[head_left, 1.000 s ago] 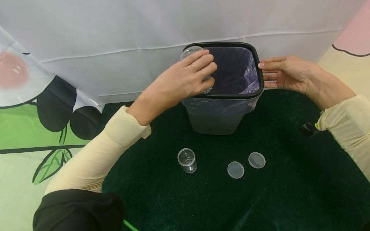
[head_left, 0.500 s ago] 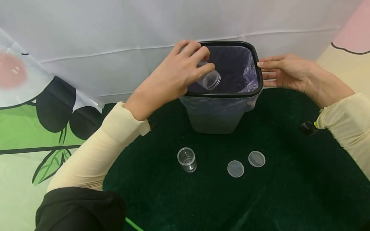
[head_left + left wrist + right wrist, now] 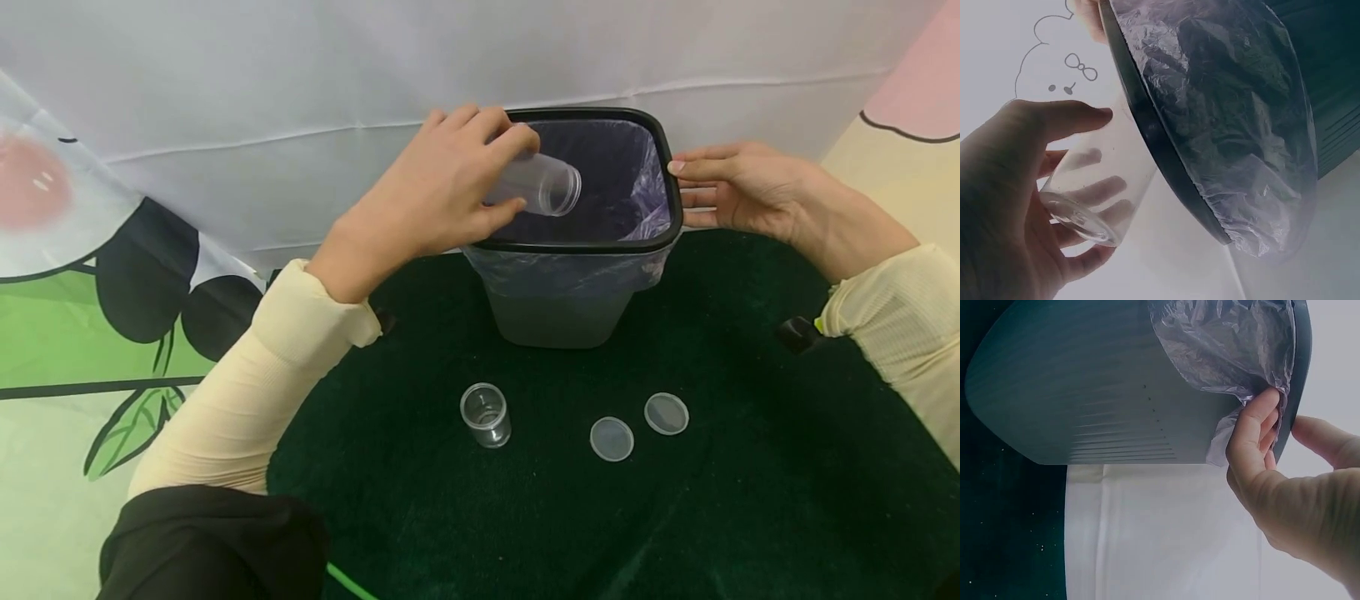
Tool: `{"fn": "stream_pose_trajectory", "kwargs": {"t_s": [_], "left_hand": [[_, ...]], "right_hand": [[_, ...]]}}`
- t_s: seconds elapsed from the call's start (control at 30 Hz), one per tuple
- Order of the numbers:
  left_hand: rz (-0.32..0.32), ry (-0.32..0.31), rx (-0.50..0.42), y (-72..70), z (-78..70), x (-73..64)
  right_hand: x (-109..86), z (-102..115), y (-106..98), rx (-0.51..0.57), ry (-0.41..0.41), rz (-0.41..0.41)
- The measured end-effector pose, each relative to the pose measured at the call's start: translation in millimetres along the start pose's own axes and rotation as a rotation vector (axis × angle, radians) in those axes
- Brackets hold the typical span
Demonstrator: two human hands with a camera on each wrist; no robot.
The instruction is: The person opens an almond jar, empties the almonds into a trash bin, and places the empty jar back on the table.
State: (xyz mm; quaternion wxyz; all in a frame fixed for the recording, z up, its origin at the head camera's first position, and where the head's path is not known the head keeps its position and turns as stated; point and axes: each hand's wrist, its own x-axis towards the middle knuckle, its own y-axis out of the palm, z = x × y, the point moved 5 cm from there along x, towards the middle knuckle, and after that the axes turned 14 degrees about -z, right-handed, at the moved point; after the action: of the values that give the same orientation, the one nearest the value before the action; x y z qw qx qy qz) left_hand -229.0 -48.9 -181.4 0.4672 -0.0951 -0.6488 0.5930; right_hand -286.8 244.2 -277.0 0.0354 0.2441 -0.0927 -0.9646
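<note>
My left hand [image 3: 435,187] grips a clear plastic jar [image 3: 542,185] by its sides, over the left part of the trash bin [image 3: 558,321]. The jar lies tilted almost level, its lidless mouth facing right into the bin. In the left wrist view, fingers wrap one side of the jar [image 3: 1107,169] and the thumb lies along the other; no contents show inside it. At the bin's right side, my right hand [image 3: 757,187] holds the black rim [image 3: 1300,369], thumb over the edge and fingers outside against the folded-over plastic liner [image 3: 1229,344].
Another clear jar [image 3: 486,417] stands upright and lidless on the dark green cloth [image 3: 420,517]. Two round translucent lids, a left lid [image 3: 611,439] and a right lid [image 3: 666,414], lie to its right. A white fabric backdrop [image 3: 262,100] hangs right behind the bin.
My left hand has drawn slightly left and turned, tipping the jar so that its mouth swings up and right over the bin. My right hand has stayed at the rim.
</note>
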Motion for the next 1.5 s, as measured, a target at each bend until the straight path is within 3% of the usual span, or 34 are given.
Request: {"fn": "stream_pose_trajectory", "kwargs": {"t_s": [0.17,0.23,0.57,0.8,1.07,1.23,1.5], "left_hand": [[0.139,-0.067,0.033,4.7,4.9,-2.0],[0.166,-0.074,0.045,6.1,5.9,-3.0],[0.121,-0.071,0.057,3.6,8.5,-5.7],[0.043,-0.112,-0.062,0.7,15.7,-10.1],[-0.068,-0.154,-0.14,-4.1,27.0,-20.8],[-0.149,-0.173,-0.166,-5.2,33.2,-29.8],[-0.237,-0.246,-0.218,-1.6,47.1,-50.5]], "right_hand": [[-0.2,0.2,0.0,-0.006,-0.002,-0.003],[-0.1,0.1,-0.3,-0.009,0.0,-0.005],[0.6,-1.0,-2.3,-0.001,-0.002,-0.016],[2.6,-2.4,-2.0,-0.022,-0.02,-0.021],[-1.5,-10.7,-6.5,-0.112,-0.143,0.01],[-9.1,-16.6,-23.7,-0.074,-0.217,0.064],[-11.5,-34.6,-58.1,-0.054,-0.225,0.08]]}}
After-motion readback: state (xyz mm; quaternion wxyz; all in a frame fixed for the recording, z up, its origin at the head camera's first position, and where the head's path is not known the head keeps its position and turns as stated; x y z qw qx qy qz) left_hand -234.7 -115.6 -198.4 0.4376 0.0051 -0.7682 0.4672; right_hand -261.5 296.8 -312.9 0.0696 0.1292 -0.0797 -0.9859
